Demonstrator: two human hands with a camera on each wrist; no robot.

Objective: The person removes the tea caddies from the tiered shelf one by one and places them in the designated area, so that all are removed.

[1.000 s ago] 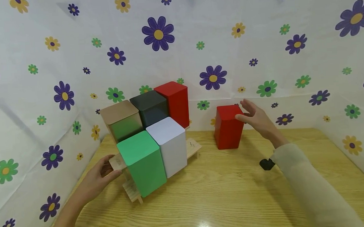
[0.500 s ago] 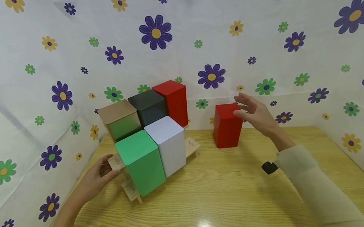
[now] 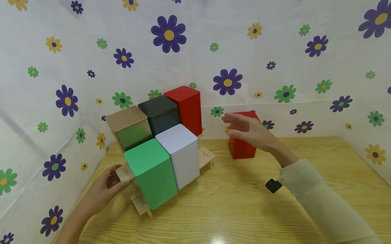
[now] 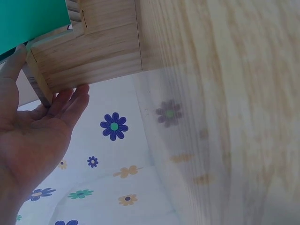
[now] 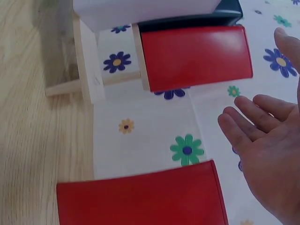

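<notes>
A two-tier wooden rack [image 3: 206, 156] carries a brown-topped box [image 3: 128, 120], a black box [image 3: 160, 111] and a red box [image 3: 191, 111] on its upper tier. Its lower tier bears a green box [image 3: 155, 175] and a white box [image 3: 184, 155]. My left hand [image 3: 101, 191] grips the rack's left end, thumb on one face and fingers behind, as the left wrist view also shows on the bare wood [image 4: 93, 56]. A second red box [image 3: 245, 150] stands upright on the table. My right hand [image 3: 252, 132] hovers before it, fingers extended, holding nothing; in the head view it partly hides that box.
The wooden table [image 3: 220, 216] extends in front of the rack. Flowered white sheeting [image 3: 192, 63] encloses the back and both sides, close behind the boxes. A small black object [image 3: 273, 185] shows beside the right sleeve.
My right hand has moved left from the right side of the lone red box to in front of it. That box and the rack stay put, with my left hand still gripping the rack.
</notes>
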